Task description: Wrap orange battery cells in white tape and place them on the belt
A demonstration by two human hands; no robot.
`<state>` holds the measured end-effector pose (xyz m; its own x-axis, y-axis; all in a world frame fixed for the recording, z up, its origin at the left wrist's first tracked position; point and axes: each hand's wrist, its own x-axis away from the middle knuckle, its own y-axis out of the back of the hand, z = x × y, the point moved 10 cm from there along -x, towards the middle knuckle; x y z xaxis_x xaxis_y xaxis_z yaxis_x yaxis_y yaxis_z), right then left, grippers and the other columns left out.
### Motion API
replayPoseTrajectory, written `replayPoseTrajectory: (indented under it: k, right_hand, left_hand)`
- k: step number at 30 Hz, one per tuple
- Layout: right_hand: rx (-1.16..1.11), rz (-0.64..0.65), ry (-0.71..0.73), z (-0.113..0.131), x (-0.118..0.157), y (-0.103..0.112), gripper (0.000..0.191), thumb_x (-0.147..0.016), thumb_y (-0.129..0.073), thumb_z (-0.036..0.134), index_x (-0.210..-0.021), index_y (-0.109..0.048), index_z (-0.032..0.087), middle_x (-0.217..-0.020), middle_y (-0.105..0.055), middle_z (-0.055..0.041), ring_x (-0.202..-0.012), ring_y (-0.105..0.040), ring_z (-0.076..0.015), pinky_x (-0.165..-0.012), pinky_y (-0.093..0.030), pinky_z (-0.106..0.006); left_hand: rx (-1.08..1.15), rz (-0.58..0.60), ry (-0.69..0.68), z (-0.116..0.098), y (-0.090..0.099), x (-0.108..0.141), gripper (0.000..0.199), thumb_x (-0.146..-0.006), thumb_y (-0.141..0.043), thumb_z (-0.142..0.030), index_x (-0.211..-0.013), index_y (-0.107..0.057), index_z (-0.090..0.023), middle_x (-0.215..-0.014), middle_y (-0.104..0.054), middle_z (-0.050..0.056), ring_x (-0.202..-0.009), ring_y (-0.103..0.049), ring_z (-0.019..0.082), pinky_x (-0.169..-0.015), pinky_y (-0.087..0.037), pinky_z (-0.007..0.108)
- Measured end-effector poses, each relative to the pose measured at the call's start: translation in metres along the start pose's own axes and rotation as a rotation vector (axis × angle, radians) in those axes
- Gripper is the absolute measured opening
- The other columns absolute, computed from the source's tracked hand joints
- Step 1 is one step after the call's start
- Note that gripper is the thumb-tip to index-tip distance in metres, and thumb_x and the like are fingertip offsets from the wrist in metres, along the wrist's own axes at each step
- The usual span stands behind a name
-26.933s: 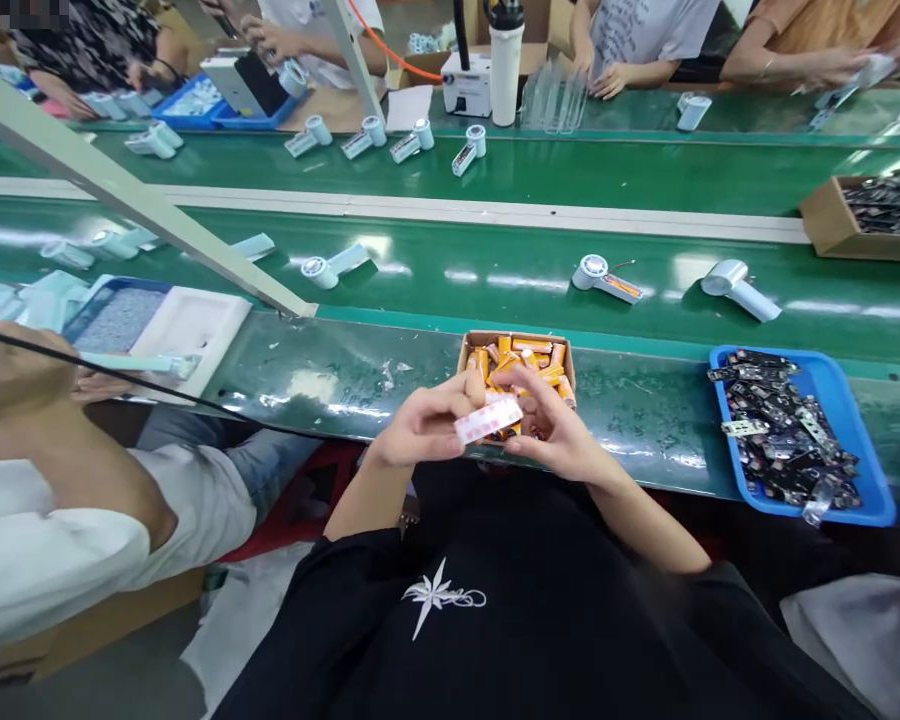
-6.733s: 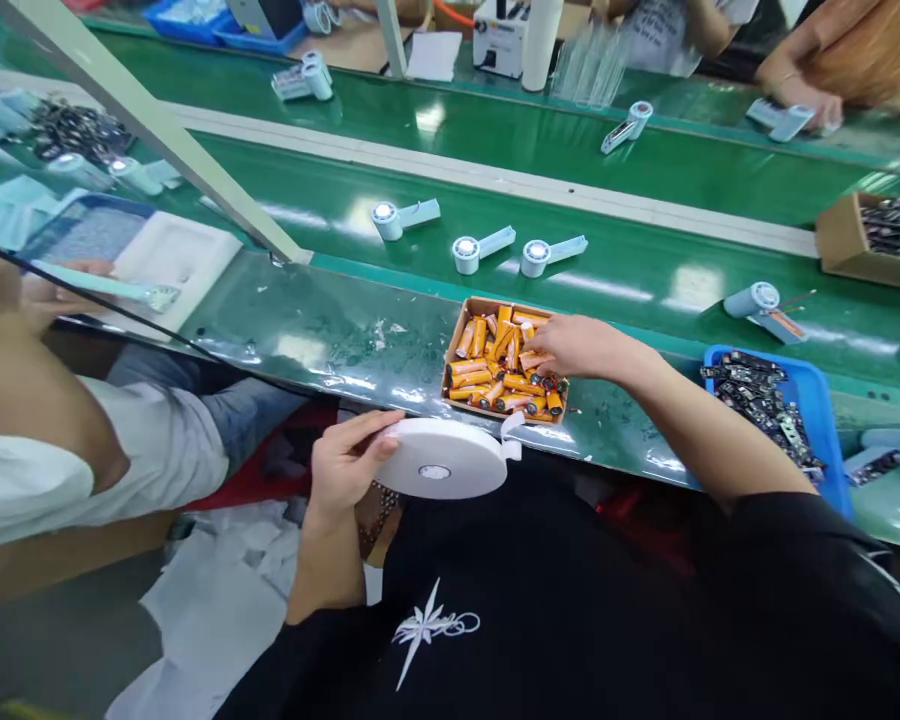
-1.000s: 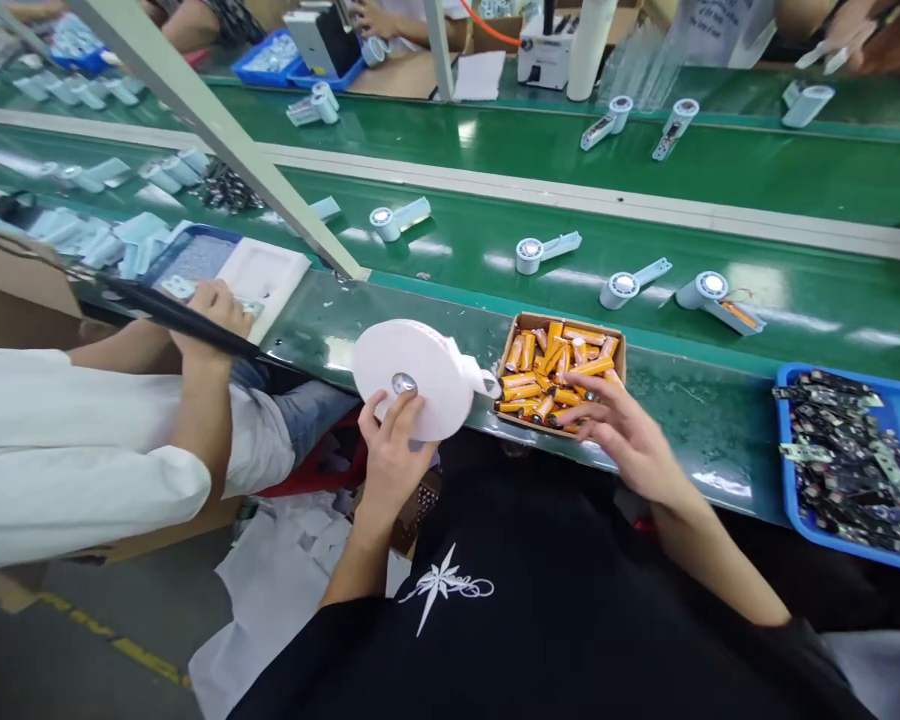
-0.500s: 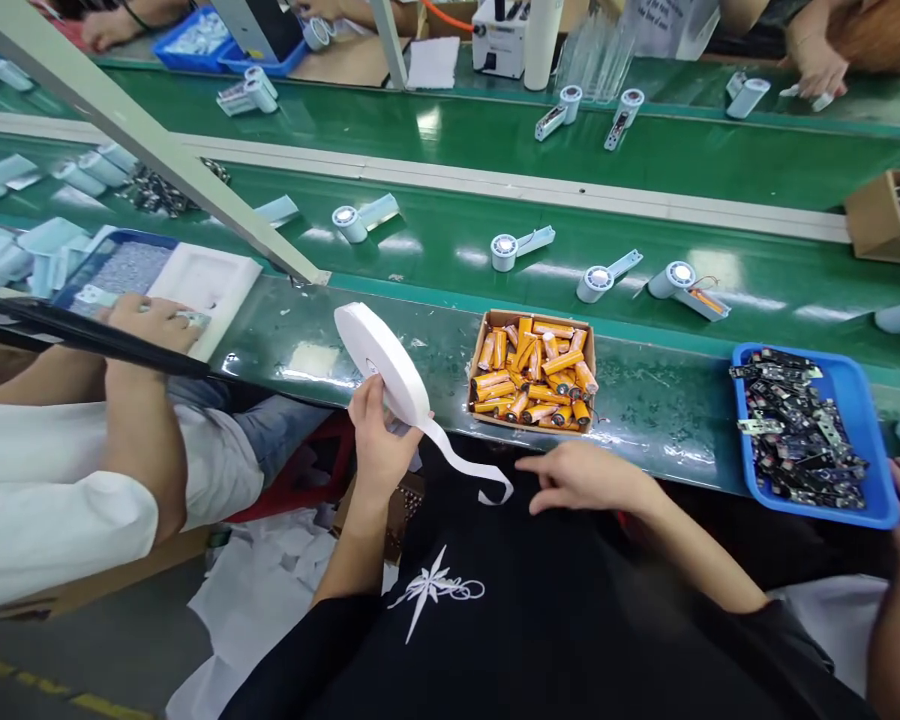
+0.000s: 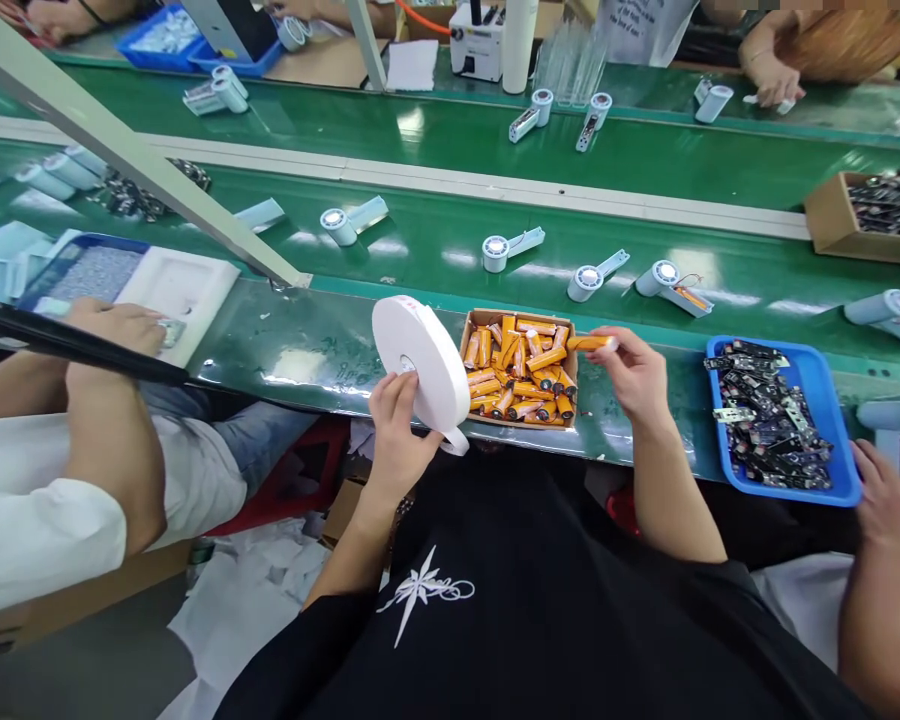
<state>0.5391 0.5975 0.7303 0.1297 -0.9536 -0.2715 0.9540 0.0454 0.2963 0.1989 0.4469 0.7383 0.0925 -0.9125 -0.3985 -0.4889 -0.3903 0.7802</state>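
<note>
A large roll of white tape (image 5: pixel 429 365) stands tilted in my left hand (image 5: pixel 399 432), whose fingers are at its core and thumb at its lower edge. A short loose end of tape curls below the roll. My right hand (image 5: pixel 636 375) pinches an orange battery (image 5: pixel 591 343) by one end, just above the right edge of a cardboard box (image 5: pixel 521 422). Several more orange batteries (image 5: pixel 529 390) lie jumbled inside that box, which sits on the green bench edge in front of me.
A blue tray (image 5: pixel 844 440) of dark circuit boards stands to the right, near a co-worker's hand (image 5: pixel 889 490). Light-blue handheld fan bodies (image 5: pixel 495 252) lie along the green belt. To the left, another person's hands rest at a white foam tray (image 5: pixel 195 290). A slanted metal post (image 5: pixel 157 165) rises there.
My right hand has moved up from near the loose tape end to the box and taken hold of a battery. The tape roll has shifted right, and its loose end hangs shorter.
</note>
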Motion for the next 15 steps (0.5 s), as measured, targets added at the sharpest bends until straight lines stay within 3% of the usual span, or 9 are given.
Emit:
replayPoseTrajectory:
  k: [1, 3, 6, 9, 12, 15]
  right_hand:
    - [-0.117, -0.115, -0.039, 0.001, 0.003, 0.007, 0.03, -0.094, -0.072, 0.049, -0.113, -0.068, 0.026, -0.119, -0.076, -0.007, -0.093, -0.076, -0.0233, -0.084, -0.064, -0.04]
    - [-0.313, -0.192, -0.084, 0.01, 0.01, 0.007, 0.032, -0.091, -0.077, 0.049, -0.111, -0.063, 0.028, -0.125, -0.076, -0.0061, -0.088, -0.078, -0.0216, -0.078, -0.066, -0.037]
    - [-0.429, -0.113, -0.106, 0.034, 0.019, -0.012, 0.031, -0.09, -0.078, 0.047, -0.109, -0.061, 0.029, -0.129, -0.076, -0.0063, -0.091, -0.08, -0.0229, -0.077, -0.068, -0.037]
    - [-0.406, -0.089, -0.08, 0.052, 0.029, -0.024, 0.034, -0.096, -0.071, 0.051, -0.122, -0.065, 0.03, -0.131, -0.075, -0.0075, -0.097, -0.08, -0.0269, -0.078, -0.069, -0.043]
    - [-0.319, -0.118, -0.013, 0.064, 0.034, -0.027, 0.043, -0.1, -0.062, 0.058, -0.135, -0.067, 0.034, -0.134, -0.074, -0.0066, -0.115, -0.075, -0.0325, -0.092, -0.067, -0.052]
    - [-0.241, -0.157, 0.046, 0.073, 0.033, -0.029, 0.049, -0.101, -0.056, 0.064, -0.139, -0.068, 0.036, -0.132, -0.074, -0.0059, -0.132, -0.067, -0.0352, -0.112, -0.056, -0.059]
  left_hand:
    - [0.001, -0.011, -0.04, -0.007, 0.001, 0.0, 0.086, -0.083, -0.078, -0.02, -0.158, -0.038, -0.028, -0.146, -0.054, 0.015, -0.146, -0.043, 0.037, -0.122, -0.043, 0.058]
    - [-0.012, -0.018, -0.097, -0.018, 0.001, 0.0, 0.083, -0.082, -0.079, -0.02, -0.156, -0.042, -0.026, -0.143, -0.057, 0.015, -0.144, -0.043, 0.038, -0.122, -0.042, 0.059]
    - [-0.057, -0.001, -0.115, -0.028, -0.004, 0.0, 0.079, -0.082, -0.079, -0.019, -0.154, -0.047, -0.024, -0.139, -0.06, 0.016, -0.141, -0.043, 0.039, -0.12, -0.043, 0.059]
    - [-0.078, 0.004, -0.157, -0.04, -0.008, 0.001, 0.074, -0.083, -0.079, -0.02, -0.152, -0.052, -0.023, -0.136, -0.063, 0.016, -0.139, -0.044, 0.038, -0.118, -0.043, 0.058]
    - [-0.091, -0.015, -0.205, -0.051, -0.007, 0.0, 0.069, -0.084, -0.079, -0.022, -0.15, -0.056, -0.023, -0.133, -0.066, 0.015, -0.136, -0.045, 0.037, -0.116, -0.043, 0.055]
    - [-0.108, -0.034, -0.219, -0.059, -0.005, 0.0, 0.064, -0.085, -0.079, -0.02, -0.146, -0.06, -0.022, -0.13, -0.069, 0.014, -0.134, -0.045, 0.036, -0.114, -0.044, 0.052]
